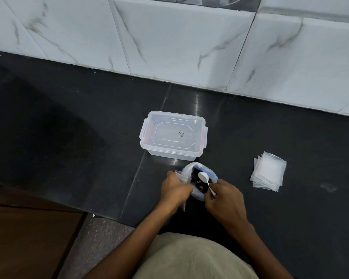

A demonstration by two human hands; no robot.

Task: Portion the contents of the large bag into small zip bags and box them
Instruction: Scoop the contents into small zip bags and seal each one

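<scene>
1 head-worn wide-angle camera looks steeply down and forward from above a dark countertop (69, 121). Both forearms enter from the bottom edge, close to the lens. A marble-tiled wall (179, 41) fills the top, farther away.

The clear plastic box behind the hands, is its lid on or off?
On. The lid lies flat over the clear plastic box. Whether the side clips are latched, I cannot tell.

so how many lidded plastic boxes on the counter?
1: the clear box, lid on, sits on the dark counter just beyond the large bag. None hidden that I can see.
</scene>
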